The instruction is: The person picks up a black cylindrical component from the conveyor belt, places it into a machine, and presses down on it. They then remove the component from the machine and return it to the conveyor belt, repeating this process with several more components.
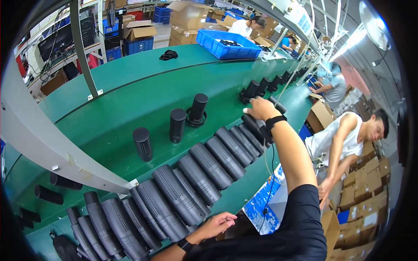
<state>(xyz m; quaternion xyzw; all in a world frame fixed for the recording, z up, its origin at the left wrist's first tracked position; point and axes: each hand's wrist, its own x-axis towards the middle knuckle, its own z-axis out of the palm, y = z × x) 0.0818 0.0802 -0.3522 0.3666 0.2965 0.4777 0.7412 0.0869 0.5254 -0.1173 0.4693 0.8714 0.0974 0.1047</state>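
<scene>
A long row of black perforated cylindrical housings (174, 195) lies side by side along the near edge of the green bench. My right hand (263, 108), a dark band on its wrist, reaches to the row's far end with curled fingers. Its light-tipped thumb is beside the end of a black cylinder (251, 123); whatever lies under the palm is hidden. My left hand (219, 223) hovers by the near edge, next to the housings, fingers loosely apart and holding nothing. Beyond the row stand black cylinders (177, 125), one in a ring-shaped base (198, 109).
A green conveyor (130, 104) runs along the bench, with more upright cylinders (250, 90) farther on. A grey post (65, 139) rises at the left. A blue crate (228, 45) and black cloth (168, 55) lie across. A co-worker (344, 143) and cartons are at the right.
</scene>
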